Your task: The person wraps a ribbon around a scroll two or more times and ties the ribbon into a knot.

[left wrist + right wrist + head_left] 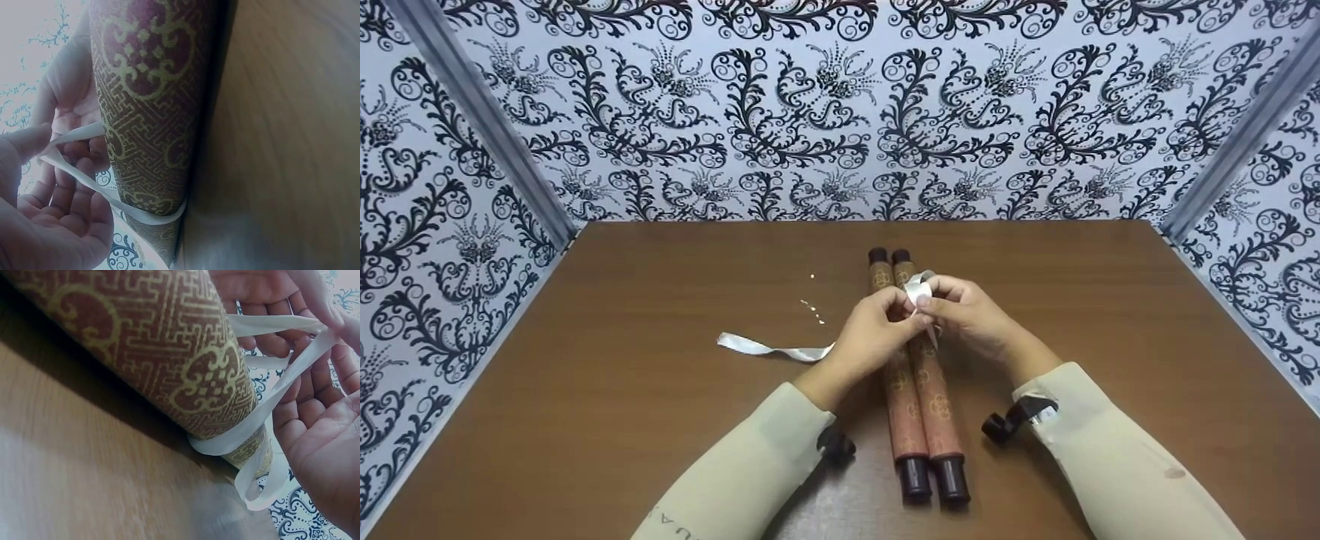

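Observation:
Two rolled scrolls lie side by side on the table: a left scroll [901, 390] and a right scroll [940, 397], both with reddish-gold patterned cloth and dark end knobs. A white ribbon [917, 291] passes around them near their upper part; in the right wrist view the ribbon [247, 430] crosses the patterned cloth. My left hand [870, 330] pinches the ribbon above the scrolls. From the other side my right hand [971, 311] pinches it too, with a loop standing up at the fingertips. In the left wrist view the ribbon [135, 212] runs from the fingers around the roll.
A loose ribbon tail [757, 347] lies on the brown table [660, 300] left of my left hand. Small white bits [812, 307] are scattered nearby. Black-and-white patterned walls [840, 112] enclose the table's back and sides.

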Demonstrator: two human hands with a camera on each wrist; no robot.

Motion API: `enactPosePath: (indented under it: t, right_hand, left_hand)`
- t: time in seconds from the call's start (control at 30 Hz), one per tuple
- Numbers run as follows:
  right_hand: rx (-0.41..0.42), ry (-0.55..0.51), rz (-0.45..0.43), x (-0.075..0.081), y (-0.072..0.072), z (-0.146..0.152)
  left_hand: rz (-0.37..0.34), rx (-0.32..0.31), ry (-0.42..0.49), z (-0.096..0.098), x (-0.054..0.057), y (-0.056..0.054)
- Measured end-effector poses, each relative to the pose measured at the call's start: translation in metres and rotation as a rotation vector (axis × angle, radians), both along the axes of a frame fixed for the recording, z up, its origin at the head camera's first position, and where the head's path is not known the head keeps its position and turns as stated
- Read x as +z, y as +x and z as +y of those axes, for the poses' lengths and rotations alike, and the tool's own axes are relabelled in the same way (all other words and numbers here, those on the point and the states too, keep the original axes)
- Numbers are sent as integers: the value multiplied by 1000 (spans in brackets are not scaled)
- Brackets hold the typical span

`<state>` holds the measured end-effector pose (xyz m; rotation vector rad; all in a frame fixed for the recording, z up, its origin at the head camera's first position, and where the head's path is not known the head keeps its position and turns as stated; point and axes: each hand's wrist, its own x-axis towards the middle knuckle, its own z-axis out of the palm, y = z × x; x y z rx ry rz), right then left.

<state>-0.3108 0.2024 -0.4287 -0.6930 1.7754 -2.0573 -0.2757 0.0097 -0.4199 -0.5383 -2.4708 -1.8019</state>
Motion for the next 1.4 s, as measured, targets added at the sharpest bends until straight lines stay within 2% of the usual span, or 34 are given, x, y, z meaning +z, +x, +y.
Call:
enactPosePath:
  t: [0.33,0.6,0.83,0.97,1.07,1.23,1.4]
  right_hand:
    - [-93,-10,25,4,4,-8]
    - [-156,-110,-69,7,4,-9]
    - [-256,-84,-131,10,2,-7]
    - [-305,-60,-176,11,0,-7]
    - [-293,-106,-205,11,0,-7]
    - [-235,-252,-232,16,3,-6]
    - [-244,-341,-238,28,5,0]
  left_hand:
    - [3,15,12,1,-1,1]
    - [-33,18,-1,2,0,3]
    - [-30,24,36,2,1,3]
    - [-57,56,54,2,0,3]
    - [-74,71,64,2,0,2]
    - [-60,69,73,3,-1,2]
    - [-87,62,70,4,-1,2]
